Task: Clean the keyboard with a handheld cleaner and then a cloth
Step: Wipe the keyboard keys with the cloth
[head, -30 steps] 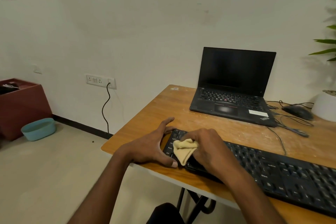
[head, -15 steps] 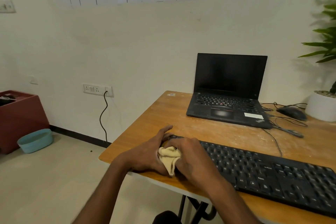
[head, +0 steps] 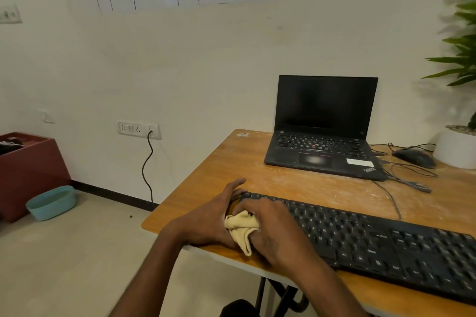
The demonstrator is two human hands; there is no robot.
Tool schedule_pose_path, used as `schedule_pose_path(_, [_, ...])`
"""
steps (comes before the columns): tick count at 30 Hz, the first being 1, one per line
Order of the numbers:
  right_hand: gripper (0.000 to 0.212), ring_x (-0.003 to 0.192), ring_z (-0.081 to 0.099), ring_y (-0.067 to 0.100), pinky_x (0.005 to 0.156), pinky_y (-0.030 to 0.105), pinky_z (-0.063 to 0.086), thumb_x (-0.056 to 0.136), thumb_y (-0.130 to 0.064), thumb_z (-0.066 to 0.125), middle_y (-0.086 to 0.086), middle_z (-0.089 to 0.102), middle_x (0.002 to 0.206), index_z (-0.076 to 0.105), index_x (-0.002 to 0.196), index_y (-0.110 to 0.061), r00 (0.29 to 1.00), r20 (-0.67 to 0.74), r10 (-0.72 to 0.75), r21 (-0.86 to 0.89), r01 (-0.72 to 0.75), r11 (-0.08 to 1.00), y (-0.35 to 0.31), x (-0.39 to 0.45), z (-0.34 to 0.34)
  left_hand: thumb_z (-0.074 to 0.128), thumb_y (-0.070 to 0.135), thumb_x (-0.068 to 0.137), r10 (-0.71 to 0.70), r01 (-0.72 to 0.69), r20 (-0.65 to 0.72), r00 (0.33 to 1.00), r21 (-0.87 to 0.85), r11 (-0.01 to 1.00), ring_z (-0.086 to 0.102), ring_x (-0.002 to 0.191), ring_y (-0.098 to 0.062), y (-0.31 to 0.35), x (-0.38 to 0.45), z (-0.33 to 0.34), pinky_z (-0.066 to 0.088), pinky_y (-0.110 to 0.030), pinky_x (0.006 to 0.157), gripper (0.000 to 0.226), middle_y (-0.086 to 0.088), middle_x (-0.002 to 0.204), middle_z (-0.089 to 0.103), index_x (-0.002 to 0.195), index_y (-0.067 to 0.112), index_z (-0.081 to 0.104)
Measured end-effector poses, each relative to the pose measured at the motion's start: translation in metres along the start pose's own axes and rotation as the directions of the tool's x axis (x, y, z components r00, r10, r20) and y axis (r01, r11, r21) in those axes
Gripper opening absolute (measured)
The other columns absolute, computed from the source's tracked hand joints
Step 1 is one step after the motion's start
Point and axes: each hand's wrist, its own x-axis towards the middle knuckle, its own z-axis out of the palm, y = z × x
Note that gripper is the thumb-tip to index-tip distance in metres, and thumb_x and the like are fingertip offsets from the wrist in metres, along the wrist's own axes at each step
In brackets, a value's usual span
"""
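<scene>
Yellow cloth (head: 242, 229) bunched under right hand (head: 273, 229) on keyboard (head: 373, 242); left hand (head: 206, 219) flat beside.

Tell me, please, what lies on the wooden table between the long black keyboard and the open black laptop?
Head view: no object, only a bare dusty strip of wooden table between the long black keyboard and the open black laptop.

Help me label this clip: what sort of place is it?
Probably an office or home desk: a wooden table against a plain wall holds a laptop, an external keyboard and a wired mouse.
</scene>
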Motion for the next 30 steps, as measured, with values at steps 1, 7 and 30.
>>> schedule_pose_path(1, [0.037, 0.086, 0.053, -0.002, 0.062, 0.012, 0.038, 0.083, -0.012, 0.074, -0.019, 0.063, 0.097, 0.070, 0.111, -0.035, 1.000, 0.002, -0.008, -0.003, 0.008, 1.000, 0.000, 0.002, 0.001, 0.099, 0.045, 0.066, 0.006, -0.006, -0.001, 1.000, 0.006, 1.000, 0.034, 0.151, -0.002, 0.000, 0.000, 0.000, 0.035, -0.031, 0.125, 0.140, 0.017, 0.167, 0.029, 0.159, 0.058, -0.005])
schedule_pose_path(7, [0.041, 0.095, 0.058, 0.002, 0.070, 0.016, 0.042, 0.083, -0.006, 0.075, -0.017, 0.068, 0.105, 0.072, 0.108, -0.038, 0.995, 0.027, 0.099, -0.088, -0.097, 0.991, 0.023, -0.007, -0.018, 0.098, 0.037, 0.071, -0.016, 0.017, 0.032, 0.999, -0.040, 0.999, 0.040, 0.142, 0.005, -0.001, -0.001, -0.003, 0.041, -0.014, 0.112, 0.136, 0.023, 0.164, 0.028, 0.159, 0.057, -0.002])
schedule_pose_path(30, [0.041, 0.082, 0.065, 0.010, 0.067, 0.030, 0.056, 0.079, 0.002, 0.073, -0.007, 0.074, 0.091, 0.077, 0.103, -0.031, 0.986, -0.093, 0.138, -0.151, -0.151, 0.977, 0.030, 0.015, -0.017, 0.099, 0.037, 0.070, -0.032, 0.035, 0.042, 0.999, -0.065, 0.997, 0.046, 0.140, -0.006, -0.001, -0.001, -0.005, 0.047, -0.027, 0.115, 0.135, 0.018, 0.160, 0.033, 0.158, 0.060, -0.001])
